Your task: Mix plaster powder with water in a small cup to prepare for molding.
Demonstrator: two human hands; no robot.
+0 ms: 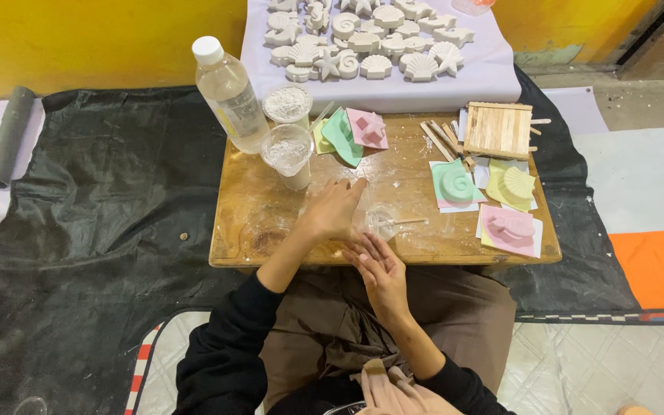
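A black plastic sheet [101,215] covers the floor, and the low wooden table [270,219] stands on it; every place below is told from that table. Beyond its far edge lies a pale cloth [493,77] laden with white plaster casts [370,38] shaped as shells and starfish. A grey roll [9,134] lies well off the table's left, at the sheet's edge. On the table's far-left corner stands a clear bottle [230,96] with a white cap, tilted in the view, and just beside it two clear plastic cups holding white powder, the farther cup [287,104] behind the nearer cup [287,154]. At the far right corner sits a raft of wooden sticks [497,129], with loose sticks beside it. Green and pink moulds [355,132] lie at the far middle; a green shell mould [455,184], a yellow mould [512,184] and a pink mould [509,227] lie on the right half. Near the front edge, at the middle, sits a small clear cup [382,223] with a wooden stick in it. The left hand [334,207] rests palm down on the tabletop just left of that cup, fingers loosely spread, holding nothing. The right hand [382,273] hovers at the table's front edge, palm up, fingers open, empty.
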